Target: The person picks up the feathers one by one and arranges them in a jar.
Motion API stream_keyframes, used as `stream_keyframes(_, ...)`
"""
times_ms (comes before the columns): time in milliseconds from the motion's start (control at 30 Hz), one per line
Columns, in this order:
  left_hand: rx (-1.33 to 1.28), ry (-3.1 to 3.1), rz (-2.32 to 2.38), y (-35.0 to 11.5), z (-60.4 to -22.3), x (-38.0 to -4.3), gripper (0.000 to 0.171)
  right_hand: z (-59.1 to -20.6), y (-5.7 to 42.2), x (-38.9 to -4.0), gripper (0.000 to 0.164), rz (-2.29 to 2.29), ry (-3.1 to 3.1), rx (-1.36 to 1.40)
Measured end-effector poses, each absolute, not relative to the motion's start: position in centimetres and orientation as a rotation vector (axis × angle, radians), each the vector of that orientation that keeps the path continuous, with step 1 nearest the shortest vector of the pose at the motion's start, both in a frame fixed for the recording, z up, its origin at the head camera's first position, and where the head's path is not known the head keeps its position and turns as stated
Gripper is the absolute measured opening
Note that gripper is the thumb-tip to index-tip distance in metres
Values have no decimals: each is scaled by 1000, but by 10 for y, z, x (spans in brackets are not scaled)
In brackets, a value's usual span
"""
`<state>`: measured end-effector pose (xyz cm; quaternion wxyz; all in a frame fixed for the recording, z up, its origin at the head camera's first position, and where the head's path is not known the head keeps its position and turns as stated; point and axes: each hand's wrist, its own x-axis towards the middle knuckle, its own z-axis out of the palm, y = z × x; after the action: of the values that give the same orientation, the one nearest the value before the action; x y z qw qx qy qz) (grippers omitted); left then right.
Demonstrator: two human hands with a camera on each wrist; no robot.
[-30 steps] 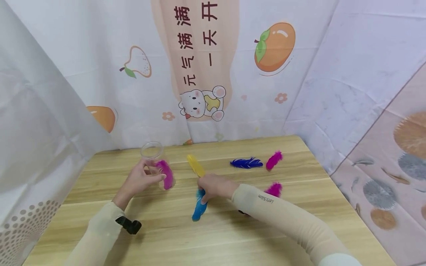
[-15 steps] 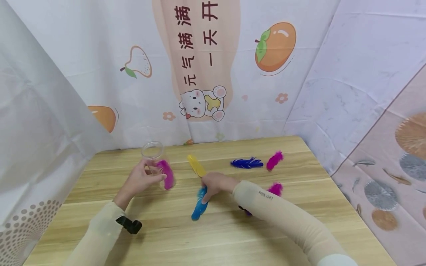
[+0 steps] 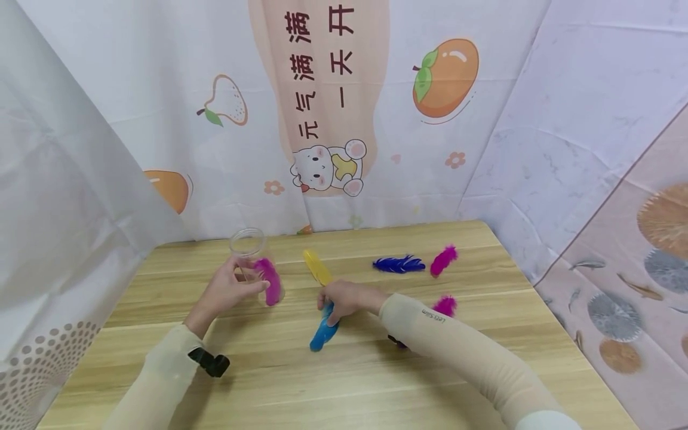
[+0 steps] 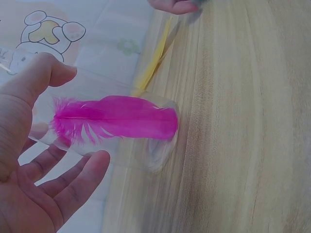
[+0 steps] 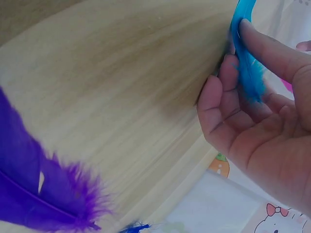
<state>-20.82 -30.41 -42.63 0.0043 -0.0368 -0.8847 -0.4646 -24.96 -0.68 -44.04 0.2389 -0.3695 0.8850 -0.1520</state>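
Observation:
My left hand [image 3: 228,288] grips a clear, see-through cup [image 4: 158,153] at the left of the table, thumb on one side and fingers on the other. Inside the cup stands one bright pink feather [image 4: 116,118], its fluffy end toward the rim. With thumb and fingers, my right hand [image 3: 346,298] pinches a light blue feather [image 5: 250,77] near the table's middle. The feather's smooth tip points toward me in the head view. Just beyond the right hand lies a yellow feather [image 3: 317,266], its near end overlapped by the fingers.
Toward the back right lie a dark blue feather [image 3: 399,264] and a magenta feather [image 3: 443,260]. Another magenta feather [image 3: 445,306] is partly covered by my right sleeve. A purple feather [image 5: 39,189] lies under that forearm. A printed curtain [image 3: 376,203] borders the table's back edge.
The light blue feather's tip has shifted slightly away from me, with the right hand's thumb drawn closer over it. My left hand and the cup stay put.

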Motion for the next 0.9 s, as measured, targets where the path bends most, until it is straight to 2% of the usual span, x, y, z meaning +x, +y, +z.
stream_keyframes(300, -127, -2765, -1435, -303, -427, -208, 65, -439, -8, -246, 19, -383, 2334, -1046)
stream_keyframes(500, -113, -2769, -1452, -303, -427, -208, 66, -435, -6, -247, 28, -373, 2325, -1126)
stream_keyframes(767, -113, -2768, -1452, -303, -427, -208, 68, -425, -7, -250, 30, -521, 2325, -1167)
stream_keyframes(900, -121, -2762, -1468, -304, -428, -209, 66, -422, -8, -251, 36, -546, 2318, -1193)
